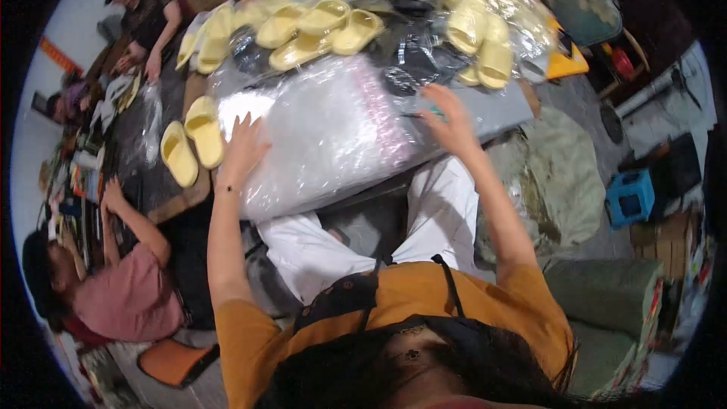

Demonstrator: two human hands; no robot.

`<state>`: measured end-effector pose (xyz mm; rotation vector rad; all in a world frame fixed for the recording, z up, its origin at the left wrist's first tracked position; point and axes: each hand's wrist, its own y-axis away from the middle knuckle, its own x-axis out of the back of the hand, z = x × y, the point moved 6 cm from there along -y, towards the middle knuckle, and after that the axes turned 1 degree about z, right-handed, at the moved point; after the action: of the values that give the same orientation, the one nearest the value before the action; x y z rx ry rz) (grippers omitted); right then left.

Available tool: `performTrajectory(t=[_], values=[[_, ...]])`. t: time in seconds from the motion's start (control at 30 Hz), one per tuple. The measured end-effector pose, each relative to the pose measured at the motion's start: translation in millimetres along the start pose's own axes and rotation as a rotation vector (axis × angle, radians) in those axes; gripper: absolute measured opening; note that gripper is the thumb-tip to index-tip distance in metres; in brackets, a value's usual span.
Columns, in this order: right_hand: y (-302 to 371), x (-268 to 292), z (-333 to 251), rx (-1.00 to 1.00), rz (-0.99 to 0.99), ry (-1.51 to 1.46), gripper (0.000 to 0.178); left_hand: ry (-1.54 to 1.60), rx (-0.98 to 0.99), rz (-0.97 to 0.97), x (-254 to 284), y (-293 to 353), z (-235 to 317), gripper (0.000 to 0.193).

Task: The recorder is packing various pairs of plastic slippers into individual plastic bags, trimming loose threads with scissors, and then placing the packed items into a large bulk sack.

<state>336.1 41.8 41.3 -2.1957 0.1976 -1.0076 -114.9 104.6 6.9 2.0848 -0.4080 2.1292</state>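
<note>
From my remote seat I see the left hand [246,148] on the left side of a stack of clear plastic [318,132], its fingers spread wide; the stack lies along the near edge of the table [180,203], above the wearer's white-clad knees, with a pinkish band down its right side; the right hand [454,127] is just beyond that band, fingers curved and partly apart, with a small teal thing [436,111] at them; blur keeps me from telling whether they grip it; I make out a pair of yellow slippers [204,132] by the table's near left corner, left of the left hand; more slippers [318,23] crowd the far edge, and others in clear wrapping [522,26] lie toward the far right corner; dark packaging [420,53] sits between these groups; off the left edge I see a person in a pink top [129,295], arms raised
</note>
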Motion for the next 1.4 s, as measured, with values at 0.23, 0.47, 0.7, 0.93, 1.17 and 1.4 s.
performTrajectory(t=[0.23, 0.47, 0.7, 0.93, 1.17, 1.4], values=[[-49.3, -147.8, -27.9, 0.058, -0.516, 0.327, 0.049, -0.01, 0.067, 0.013, 11.3, 9.1, -12.0, 0.067], [-133.6, -3.6, 78.8, -0.316, 0.312, 0.257, 0.052, 0.228, -0.076, 0.153, 47.4, 73.7, 34.5, 0.068], [-137.2, 54.4, 222.9, -0.982, -0.069, 0.406, 0.07, 0.377, -0.111, 0.174, 62.2, 134.4, 128.5, 0.059], [-138.3, 103.7, 262.0, -0.841, 0.289, 0.258, 0.049, 0.558, -0.145, 0.346, 77.8, 142.2, 161.0, 0.049], [-174.4, 118.1, 124.9, -0.64, 0.221, -0.235, 0.039, 0.837, -0.047, 0.354, 78.1, 121.7, 155.8, 0.049], [-164.5, 57.2, -78.2, -0.333, -0.175, -0.339, 0.037, 1.742, 0.024, 0.22, 66.1, 55.7, 163.8, 0.062]])
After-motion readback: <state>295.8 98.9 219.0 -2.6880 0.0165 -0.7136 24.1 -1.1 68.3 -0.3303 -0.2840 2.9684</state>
